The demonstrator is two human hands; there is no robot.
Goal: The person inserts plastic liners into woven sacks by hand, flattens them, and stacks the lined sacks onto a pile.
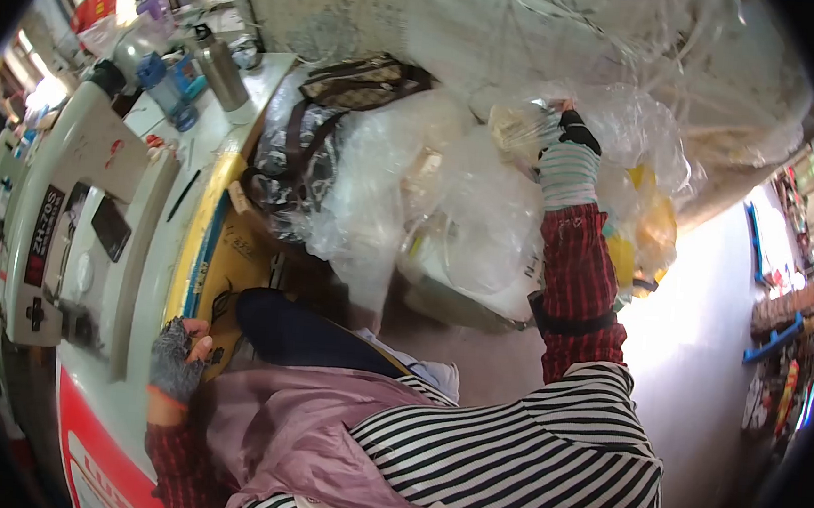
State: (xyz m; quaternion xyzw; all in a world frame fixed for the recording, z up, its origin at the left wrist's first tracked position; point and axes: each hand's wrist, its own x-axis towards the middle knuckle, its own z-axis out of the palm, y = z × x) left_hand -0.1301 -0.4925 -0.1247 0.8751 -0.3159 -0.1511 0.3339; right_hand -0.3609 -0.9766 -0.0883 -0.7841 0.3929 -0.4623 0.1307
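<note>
My left hand (183,353), in a grey fingerless glove, rests at the edge of the white machine table (141,349). Its fingers are loosely bent and a little apart, with nothing visible in them. Stretched far forward, my right hand (570,143) wears a striped glove with a black band. It is closed on a crumpled clear plastic bag (519,130) at the top of a heap; its fingertips are partly hidden by the film. Below lie more clear plastic bags (480,217) and a white sack (452,281). Yellow plastic (654,224) shows to the right of my forearm.
A sewing machine (81,184) stands at left with a dark phone (110,229) on it. Behind are a steel bottle (220,69) and a blue plastic bottle (165,94). A brown patterned bag (362,81) lies beside the heap. Large plastic sheeting (583,30) covers the back.
</note>
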